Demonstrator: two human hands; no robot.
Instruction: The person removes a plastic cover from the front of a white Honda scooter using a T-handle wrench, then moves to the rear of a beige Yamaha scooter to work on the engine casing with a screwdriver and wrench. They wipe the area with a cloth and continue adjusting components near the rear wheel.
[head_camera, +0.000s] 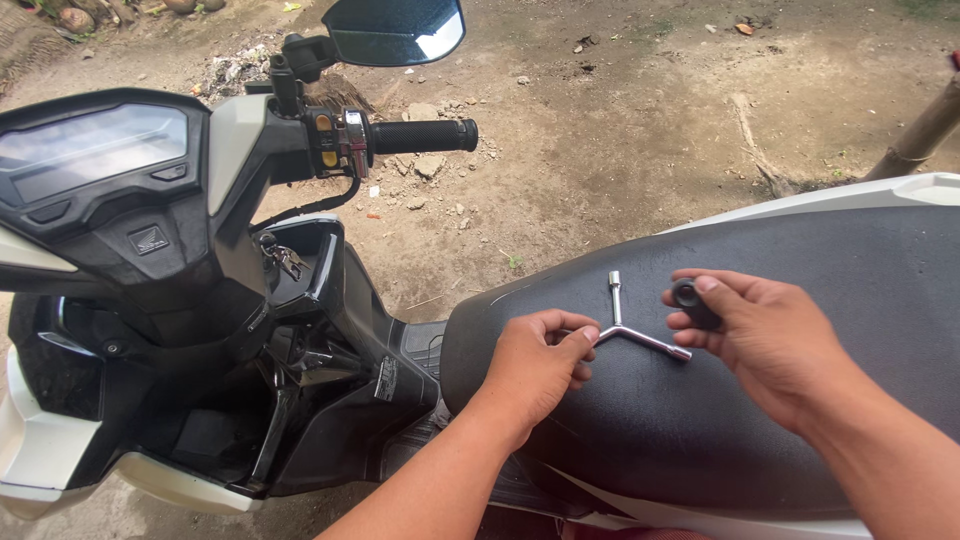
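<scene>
Lying flat on the black scooter seat (760, 400), the three-armed metal socket wrench (630, 325) sits between my hands. My left hand (535, 365) pinches one of its arms, fingers clenched on the steel. My right hand (765, 335) grasps a small black round cap (693, 300) between thumb and fingertips, just beside another arm's tip. Beyond the seat are the handlebar grip (420, 136), the mirror (395, 30) and bare dirt ground (640, 130).
</scene>
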